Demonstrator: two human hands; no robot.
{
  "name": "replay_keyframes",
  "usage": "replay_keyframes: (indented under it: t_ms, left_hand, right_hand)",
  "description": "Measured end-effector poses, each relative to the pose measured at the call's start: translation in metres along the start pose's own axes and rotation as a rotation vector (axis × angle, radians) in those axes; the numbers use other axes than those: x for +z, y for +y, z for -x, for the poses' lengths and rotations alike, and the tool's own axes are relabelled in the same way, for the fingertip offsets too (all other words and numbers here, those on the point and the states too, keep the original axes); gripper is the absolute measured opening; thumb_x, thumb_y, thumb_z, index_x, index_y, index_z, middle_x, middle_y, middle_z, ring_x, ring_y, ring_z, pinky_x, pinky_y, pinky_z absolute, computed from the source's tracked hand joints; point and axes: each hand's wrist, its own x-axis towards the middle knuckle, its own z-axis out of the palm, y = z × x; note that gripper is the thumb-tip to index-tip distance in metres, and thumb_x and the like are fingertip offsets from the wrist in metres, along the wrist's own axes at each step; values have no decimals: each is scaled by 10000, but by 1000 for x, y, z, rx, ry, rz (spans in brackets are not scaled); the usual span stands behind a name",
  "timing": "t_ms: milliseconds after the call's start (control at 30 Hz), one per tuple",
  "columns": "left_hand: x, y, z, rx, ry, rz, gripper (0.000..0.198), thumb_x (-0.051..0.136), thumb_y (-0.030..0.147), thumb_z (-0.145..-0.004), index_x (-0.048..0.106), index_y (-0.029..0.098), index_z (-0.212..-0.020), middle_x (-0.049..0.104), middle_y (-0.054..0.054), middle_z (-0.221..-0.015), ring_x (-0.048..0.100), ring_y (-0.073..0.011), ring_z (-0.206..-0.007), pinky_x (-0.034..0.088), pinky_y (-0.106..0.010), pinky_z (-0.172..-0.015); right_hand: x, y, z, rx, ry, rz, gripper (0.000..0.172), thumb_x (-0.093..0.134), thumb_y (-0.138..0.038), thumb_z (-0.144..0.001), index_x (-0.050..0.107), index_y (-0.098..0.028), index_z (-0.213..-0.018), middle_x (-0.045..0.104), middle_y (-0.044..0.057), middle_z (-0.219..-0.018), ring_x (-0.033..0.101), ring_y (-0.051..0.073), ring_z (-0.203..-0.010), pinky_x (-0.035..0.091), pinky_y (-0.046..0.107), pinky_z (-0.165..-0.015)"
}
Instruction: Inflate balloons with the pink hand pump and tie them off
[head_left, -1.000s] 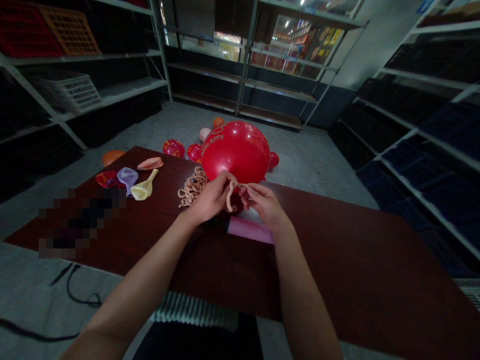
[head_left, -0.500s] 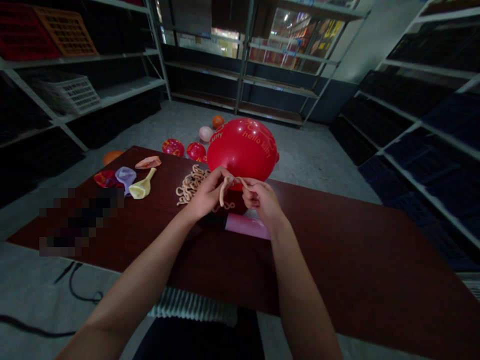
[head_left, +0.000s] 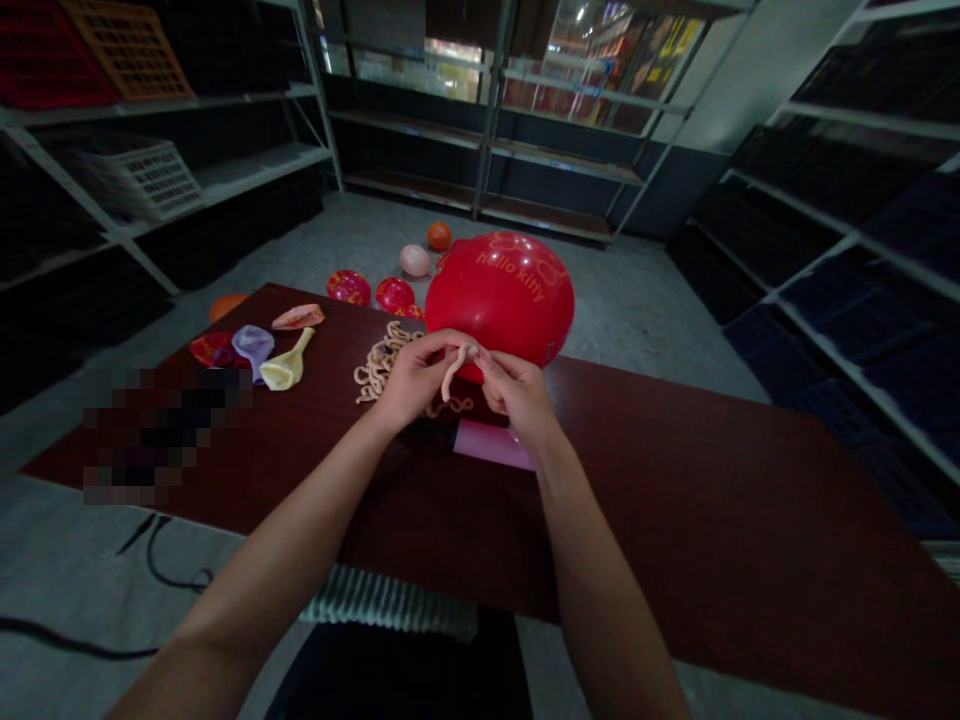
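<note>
Fingers [head_left: 433, 348] of left hand [head_left: 416, 378] and right hand [head_left: 517, 395] closed together on a beige cord [head_left: 451, 372], one end hanging down between them. Just behind, touching both hands, an inflated red balloon [head_left: 502, 295] above the far edge of the table [head_left: 675, 500], printed "hello kitty" in yellow. Beside left hand, a heap of cords [head_left: 377, 365]; near right hand, a pink tube [head_left: 491, 443].

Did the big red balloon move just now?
Yes. The red balloon has shifted right, away from the pile of beige loops on the table, and its writing has turned toward the camera.
</note>
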Motion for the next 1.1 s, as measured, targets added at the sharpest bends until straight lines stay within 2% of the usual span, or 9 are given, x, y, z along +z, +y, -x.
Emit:
replay_keyframes:
  t_ms: [67, 167, 333, 400, 533, 633, 800, 967, 1100]
  left_hand:
    - [-1, -1, 0, -20, 20, -5, 331, 725, 499, -917, 785, 179, -857, 740, -70, -827, 679, -189, -768, 569, -326, -812]
    - [-3, -1, 1, -52, 8, -29, 323, 728, 487, -913, 797, 177, -854, 763, -83, -852, 716, -215, -828, 587, -342, -824]
    - [-1, 4, 0, -50, 2, -74, 290, 721, 455, -923, 781, 181, -846, 759, -78, -863, 716, -234, -893, 584, -352, -834]
    - [1, 5, 0, -25, 70, -118, 278, 733, 452, -917, 750, 178, -872, 742, -74, -892, 687, -210, -846, 566, -321, -783]
    - [8, 2, 0, 47, 313, -169, 339, 820, 444, -844, 595, 194, -888, 604, 0, -808, 510, -116, -628, 450, -240, -602]
    - [11, 2, 2, 26, 379, -170, 435, 841, 456, -818, 488, 203, -787, 479, 31, -723, 438, -109, -597, 394, -237, -560]
    - [9, 8, 5, -62, 239, 25, 434, 763, 442, -888, 416, 209, -768, 413, 44, -673, 397, -102, -551, 361, -238, -518]
    - [5, 14, 7, -114, -12, 121, 371, 819, 335, -827, 500, 219, -976, 522, 8, -826, 527, -125, -666, 427, -239, -572]
    - [5, 14, 8, -136, -16, 120, 294, 756, 310, -887, 514, 220, -1027, 508, 16, -783, 488, -119, -615, 397, -245, -545]
  right_hand:
    - [1, 1, 0, 7, 0, 28, 405, 717, -524, -824, 712, -186, -1047, 287, -142, -473, 195, 43, -410, 143, 237, -419]
    - [3, 2, 0, -3, 15, 88, 396, 747, -452, -804, 703, -204, -1110, 311, -134, -501, 237, 46, -425, 177, 226, -424]
    - [15, 0, 3, -52, 59, 147, 246, 728, -397, -817, 703, -227, -994, 391, -98, -547, 345, 65, -466, 242, 222, -441]
    - [20, 1, 3, -81, 108, 164, 232, 717, -409, -826, 699, -220, -961, 419, -86, -556, 367, 70, -481, 254, 224, -450]
    - [27, 6, 4, -121, 175, 161, 283, 713, -467, -833, 704, -218, -967, 444, -76, -571, 375, 70, -493, 257, 226, -459]
    - [30, 10, 4, -123, 188, 133, 314, 708, -511, -832, 701, -226, -963, 440, -77, -572, 356, 65, -482, 245, 227, -451]
    - [32, 11, 5, -134, 247, 13, 298, 711, -511, -826, 671, -232, -921, 437, -95, -540, 270, 49, -424, 199, 235, -409]
    - [31, 7, 4, -125, 298, -109, 305, 702, -528, -825, 634, -248, -924, 250, -143, -465, 183, 56, -390, 161, 240, -383]
    - [30, 9, 4, -152, 286, -134, 301, 704, -525, -826, 627, -253, -927, 266, -142, -460, 189, 57, -386, 161, 245, -379]
